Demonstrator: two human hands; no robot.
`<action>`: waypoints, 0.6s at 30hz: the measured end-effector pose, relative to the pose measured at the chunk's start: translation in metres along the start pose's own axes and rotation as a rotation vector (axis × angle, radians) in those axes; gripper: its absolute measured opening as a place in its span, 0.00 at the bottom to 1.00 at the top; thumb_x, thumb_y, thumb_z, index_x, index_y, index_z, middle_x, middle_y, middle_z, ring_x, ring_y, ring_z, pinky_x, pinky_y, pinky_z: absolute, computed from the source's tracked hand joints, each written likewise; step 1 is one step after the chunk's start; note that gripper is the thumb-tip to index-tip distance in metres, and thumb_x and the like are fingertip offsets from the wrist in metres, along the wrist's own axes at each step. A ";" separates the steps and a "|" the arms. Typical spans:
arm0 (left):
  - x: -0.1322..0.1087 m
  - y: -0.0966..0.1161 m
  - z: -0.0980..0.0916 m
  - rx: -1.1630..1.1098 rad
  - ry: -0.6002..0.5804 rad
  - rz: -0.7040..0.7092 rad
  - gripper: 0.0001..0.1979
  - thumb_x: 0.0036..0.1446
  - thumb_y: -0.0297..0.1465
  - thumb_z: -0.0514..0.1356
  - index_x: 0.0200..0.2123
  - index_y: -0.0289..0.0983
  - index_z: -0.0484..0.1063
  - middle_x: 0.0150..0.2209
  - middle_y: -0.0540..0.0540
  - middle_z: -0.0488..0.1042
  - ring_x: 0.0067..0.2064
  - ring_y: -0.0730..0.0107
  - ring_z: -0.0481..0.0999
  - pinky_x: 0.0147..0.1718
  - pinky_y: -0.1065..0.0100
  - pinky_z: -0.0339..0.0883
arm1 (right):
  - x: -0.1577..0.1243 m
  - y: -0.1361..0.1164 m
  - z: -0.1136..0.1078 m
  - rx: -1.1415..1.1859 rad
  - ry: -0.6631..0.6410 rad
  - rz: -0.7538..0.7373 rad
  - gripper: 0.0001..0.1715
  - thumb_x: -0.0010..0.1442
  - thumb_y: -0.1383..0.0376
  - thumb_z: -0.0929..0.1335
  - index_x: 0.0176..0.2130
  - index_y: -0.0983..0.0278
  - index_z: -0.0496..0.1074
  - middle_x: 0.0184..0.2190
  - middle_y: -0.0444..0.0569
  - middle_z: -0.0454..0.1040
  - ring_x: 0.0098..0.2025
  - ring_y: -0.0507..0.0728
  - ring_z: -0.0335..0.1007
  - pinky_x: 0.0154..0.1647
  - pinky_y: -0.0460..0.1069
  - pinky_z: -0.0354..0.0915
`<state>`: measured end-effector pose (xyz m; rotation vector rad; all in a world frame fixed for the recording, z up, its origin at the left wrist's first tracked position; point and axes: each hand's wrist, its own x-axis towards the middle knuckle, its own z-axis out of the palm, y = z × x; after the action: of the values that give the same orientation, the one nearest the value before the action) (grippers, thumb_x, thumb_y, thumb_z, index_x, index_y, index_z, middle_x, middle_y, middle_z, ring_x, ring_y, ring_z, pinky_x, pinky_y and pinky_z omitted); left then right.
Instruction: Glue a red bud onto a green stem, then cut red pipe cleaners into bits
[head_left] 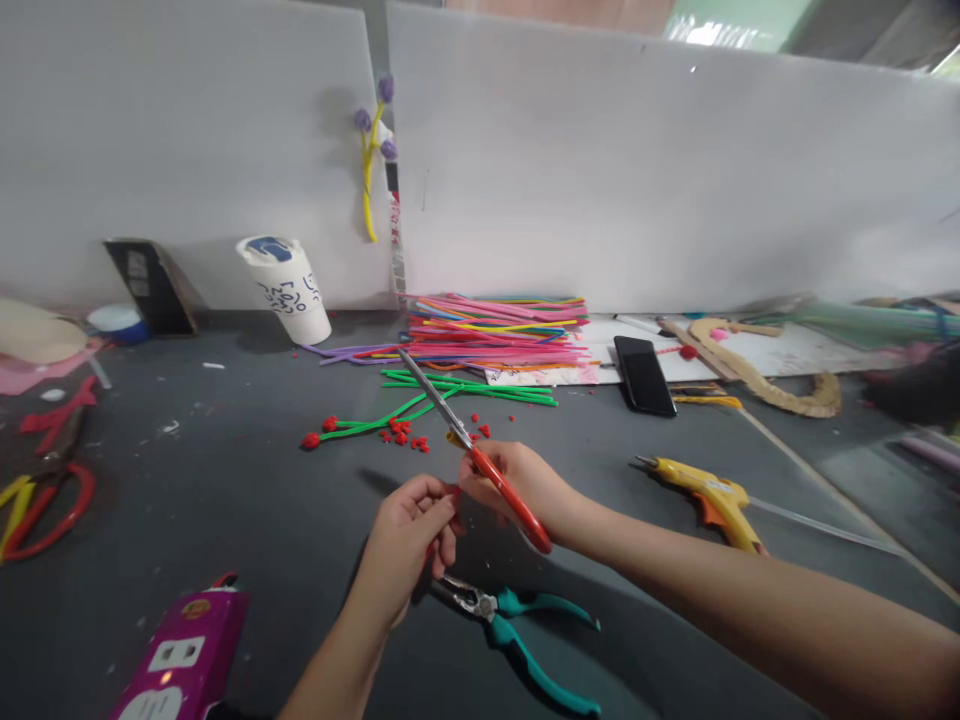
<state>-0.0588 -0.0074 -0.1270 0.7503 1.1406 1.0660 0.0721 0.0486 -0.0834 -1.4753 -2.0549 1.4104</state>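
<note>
My right hand (521,478) is closed around a pair of scissors (517,505) with red handles, their blades pointing up and to the left. Close beside it, my left hand (409,530) pinches a small red fuzzy piece, probably pipe cleaner, mostly hidden by the fingers. The two hands' fingertips meet or nearly meet. Just beyond them lie small red bits (401,430) on the dark table. Green pipe cleaners (480,390) lie further back, two of them tipped with red buds (310,440). Below the hands rest teal-handled pliers (517,620).
A pile of coloured pipe cleaners (495,330) lies before the white panels. Around it are a white cup (289,295), a black phone (643,375) and a yellow glue gun (709,495). At left are red-handled scissors (71,510) and a purple power strip (191,640).
</note>
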 end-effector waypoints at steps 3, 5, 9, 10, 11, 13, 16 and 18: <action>0.000 0.001 -0.001 0.000 0.023 0.010 0.09 0.48 0.34 0.59 0.24 0.35 0.63 0.14 0.55 0.66 0.11 0.84 0.57 0.09 0.81 0.47 | 0.002 0.003 -0.004 -0.031 -0.002 -0.014 0.06 0.50 0.64 0.64 0.24 0.64 0.62 0.18 0.39 0.61 0.18 0.47 0.57 0.18 0.42 0.52; 0.000 0.003 -0.002 -0.011 0.079 0.039 0.08 0.47 0.34 0.59 0.25 0.36 0.63 0.17 0.54 0.68 0.12 0.84 0.58 0.09 0.81 0.46 | 0.000 0.005 -0.011 -0.083 -0.010 -0.015 0.13 0.50 0.58 0.66 0.24 0.64 0.61 0.17 0.39 0.60 0.18 0.48 0.56 0.18 0.42 0.51; 0.000 0.007 -0.005 -0.040 0.194 0.109 0.08 0.48 0.34 0.59 0.26 0.36 0.63 0.18 0.55 0.67 0.13 0.85 0.57 0.09 0.81 0.44 | -0.015 0.007 -0.029 -0.391 -0.125 -0.001 0.25 0.49 0.44 0.62 0.25 0.63 0.63 0.20 0.44 0.66 0.22 0.52 0.61 0.20 0.44 0.52; 0.000 0.008 -0.006 -0.045 0.209 0.120 0.08 0.48 0.34 0.59 0.25 0.36 0.63 0.18 0.55 0.66 0.13 0.85 0.56 0.09 0.81 0.44 | -0.020 0.008 -0.031 -0.440 -0.159 0.009 0.27 0.50 0.42 0.61 0.28 0.63 0.64 0.23 0.46 0.68 0.24 0.54 0.63 0.22 0.45 0.53; 0.000 0.008 -0.006 -0.047 0.220 0.127 0.09 0.48 0.34 0.59 0.24 0.36 0.63 0.18 0.55 0.66 0.13 0.85 0.56 0.10 0.81 0.43 | -0.025 0.008 -0.033 -0.472 -0.196 0.027 0.30 0.50 0.40 0.59 0.30 0.64 0.65 0.25 0.48 0.70 0.26 0.55 0.65 0.23 0.46 0.54; 0.000 0.009 -0.005 -0.053 0.229 0.134 0.08 0.48 0.33 0.59 0.25 0.35 0.64 0.18 0.55 0.67 0.13 0.86 0.54 0.11 0.80 0.42 | -0.034 0.009 -0.033 -0.497 -0.256 0.059 0.33 0.50 0.38 0.56 0.32 0.63 0.66 0.27 0.50 0.71 0.28 0.57 0.67 0.25 0.47 0.56; 0.000 0.009 -0.004 -0.044 0.230 0.148 0.07 0.48 0.32 0.59 0.26 0.35 0.65 0.18 0.55 0.67 0.13 0.87 0.52 0.13 0.80 0.43 | -0.040 0.010 -0.027 -0.498 -0.297 0.066 0.33 0.51 0.38 0.55 0.32 0.63 0.66 0.27 0.50 0.72 0.27 0.58 0.68 0.24 0.47 0.55; 0.000 0.009 -0.004 -0.032 0.234 0.159 0.07 0.48 0.31 0.59 0.26 0.34 0.65 0.17 0.55 0.66 0.14 0.87 0.52 0.14 0.79 0.43 | -0.040 0.010 -0.023 -0.482 -0.307 0.055 0.33 0.52 0.39 0.56 0.32 0.63 0.66 0.27 0.50 0.72 0.27 0.57 0.68 0.23 0.47 0.55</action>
<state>-0.0649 -0.0049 -0.1201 0.7128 1.2738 1.3291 0.1120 0.0286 -0.0670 -1.5700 -2.7134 1.2841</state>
